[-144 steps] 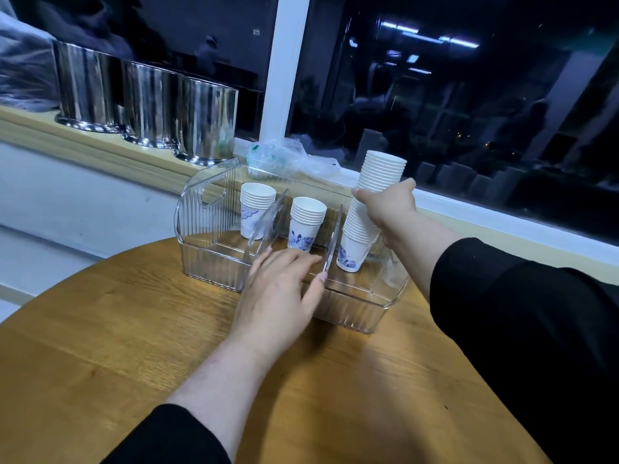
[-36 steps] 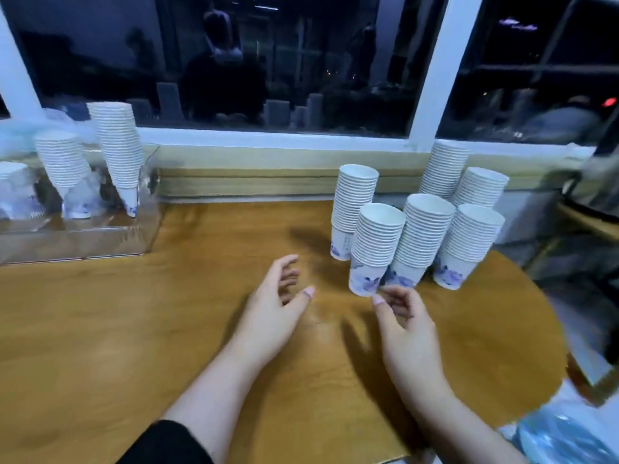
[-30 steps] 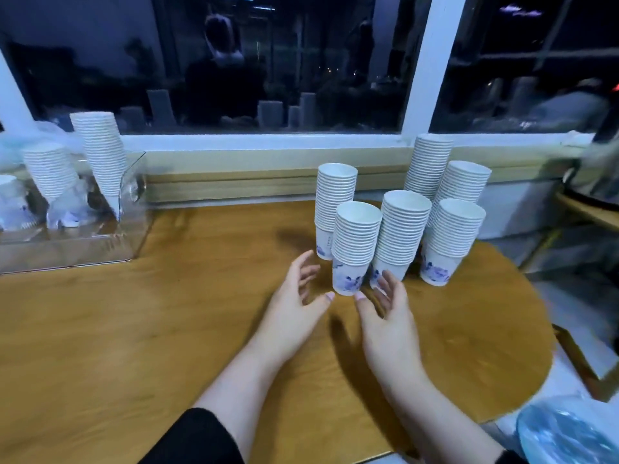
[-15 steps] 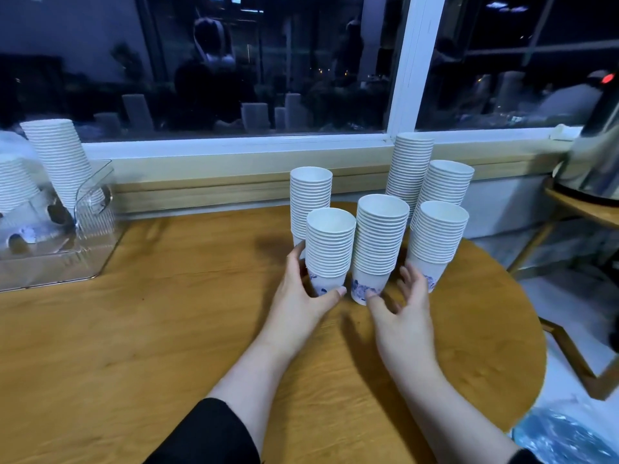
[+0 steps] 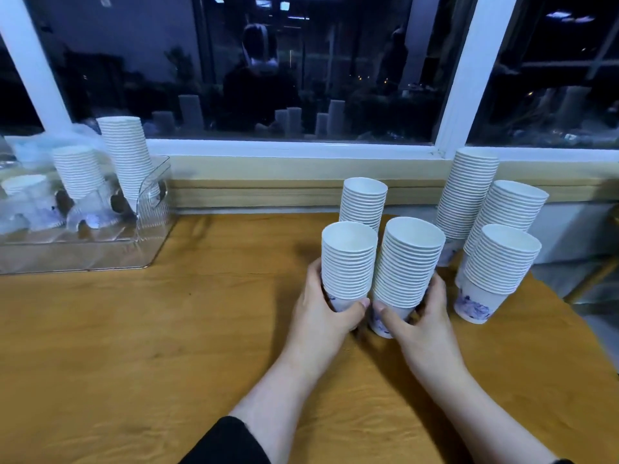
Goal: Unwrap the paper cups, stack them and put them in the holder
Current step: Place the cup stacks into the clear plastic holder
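Note:
Several stacks of white paper cups with blue prints stand on the wooden table (image 5: 134, 346). My left hand (image 5: 323, 308) grips the base of the front left stack (image 5: 348, 259). Beside it, my right hand (image 5: 420, 316) grips the base of the front middle stack (image 5: 407, 262). Other stacks stand behind (image 5: 363, 204) and to the right (image 5: 499, 262). The clear plastic holder (image 5: 147, 236) sits at the far left with three cup stacks in it, the tallest (image 5: 125, 155) on its right side.
Two more tall stacks (image 5: 467, 192) stand near the windowsill (image 5: 284, 182) at the right. Crumpled clear wrapping (image 5: 30, 145) lies behind the holder. The table's rounded edge runs down the right side, with the floor beyond.
Both hands reached forward from the table and closed around the bases of the two front stacks. The view shifted right from the holder to the loose stacks.

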Demonstrator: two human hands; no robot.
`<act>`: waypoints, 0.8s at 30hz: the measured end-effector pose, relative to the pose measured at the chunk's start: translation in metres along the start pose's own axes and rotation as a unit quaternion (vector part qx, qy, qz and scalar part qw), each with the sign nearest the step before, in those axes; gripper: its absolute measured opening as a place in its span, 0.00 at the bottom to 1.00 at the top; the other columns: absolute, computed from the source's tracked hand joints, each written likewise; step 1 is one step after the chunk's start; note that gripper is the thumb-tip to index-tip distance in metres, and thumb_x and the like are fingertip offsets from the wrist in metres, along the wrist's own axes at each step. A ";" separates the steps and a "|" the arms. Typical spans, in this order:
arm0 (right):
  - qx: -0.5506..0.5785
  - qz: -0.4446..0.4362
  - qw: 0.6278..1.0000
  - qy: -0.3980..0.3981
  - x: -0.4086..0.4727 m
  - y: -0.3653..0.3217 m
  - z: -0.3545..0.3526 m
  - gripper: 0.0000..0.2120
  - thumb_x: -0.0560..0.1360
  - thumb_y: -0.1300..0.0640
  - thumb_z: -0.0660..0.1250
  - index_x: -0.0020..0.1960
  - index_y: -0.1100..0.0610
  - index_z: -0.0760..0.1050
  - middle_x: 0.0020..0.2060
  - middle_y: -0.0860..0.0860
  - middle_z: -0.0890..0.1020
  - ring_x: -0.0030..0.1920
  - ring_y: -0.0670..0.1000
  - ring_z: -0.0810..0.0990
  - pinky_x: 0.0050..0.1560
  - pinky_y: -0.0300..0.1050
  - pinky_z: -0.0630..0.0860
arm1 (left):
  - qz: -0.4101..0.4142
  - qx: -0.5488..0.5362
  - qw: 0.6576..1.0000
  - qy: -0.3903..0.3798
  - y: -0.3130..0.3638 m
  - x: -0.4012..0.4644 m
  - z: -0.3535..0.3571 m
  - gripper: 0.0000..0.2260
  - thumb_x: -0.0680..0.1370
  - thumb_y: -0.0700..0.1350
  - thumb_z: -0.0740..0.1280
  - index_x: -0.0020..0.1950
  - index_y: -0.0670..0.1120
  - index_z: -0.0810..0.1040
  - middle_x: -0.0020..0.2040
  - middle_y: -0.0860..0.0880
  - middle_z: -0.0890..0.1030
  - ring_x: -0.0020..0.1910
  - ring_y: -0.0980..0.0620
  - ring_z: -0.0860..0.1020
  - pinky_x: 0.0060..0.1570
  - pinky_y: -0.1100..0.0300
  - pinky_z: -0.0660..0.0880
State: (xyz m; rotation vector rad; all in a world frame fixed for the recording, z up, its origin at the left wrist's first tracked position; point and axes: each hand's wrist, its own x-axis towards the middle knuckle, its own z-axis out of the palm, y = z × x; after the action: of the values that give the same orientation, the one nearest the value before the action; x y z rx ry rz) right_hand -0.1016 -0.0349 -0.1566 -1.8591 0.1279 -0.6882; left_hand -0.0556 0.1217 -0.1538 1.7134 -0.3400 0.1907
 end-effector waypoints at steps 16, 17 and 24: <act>0.058 -0.010 0.974 -0.220 -0.059 -0.106 0.225 0.38 0.65 0.58 0.80 0.65 0.40 0.63 0.54 0.37 0.81 0.53 0.36 0.80 0.56 0.48 0.77 | -0.008 0.096 0.970 0.222 -0.034 -0.021 -0.328 0.30 0.70 0.42 0.78 0.62 0.63 0.67 0.59 0.64 0.78 0.56 0.70 0.76 0.50 0.76 0.71; 0.064 -0.010 0.972 -0.228 -0.063 -0.112 0.243 0.37 0.64 0.58 0.81 0.64 0.39 0.64 0.54 0.38 0.81 0.53 0.38 0.81 0.57 0.51 0.78 | -0.007 0.102 0.967 0.235 -0.037 -0.022 -0.349 0.30 0.70 0.42 0.79 0.63 0.62 0.68 0.59 0.63 0.78 0.55 0.70 0.76 0.49 0.76 0.71; 0.104 -0.049 0.960 -0.254 -0.064 -0.189 0.354 0.36 0.62 0.52 0.80 0.62 0.38 0.65 0.54 0.37 0.81 0.55 0.39 0.80 0.59 0.53 0.77 | 0.003 0.152 0.940 0.305 -0.059 -0.015 -0.464 0.31 0.70 0.42 0.78 0.67 0.57 0.68 0.59 0.62 0.78 0.54 0.69 0.77 0.49 0.76 0.71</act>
State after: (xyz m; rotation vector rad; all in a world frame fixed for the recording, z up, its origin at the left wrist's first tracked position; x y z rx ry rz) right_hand -0.0161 0.3575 -0.0978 -1.7877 -0.3595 -0.2585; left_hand -0.0205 0.5875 -0.1339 1.8531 0.1551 0.7929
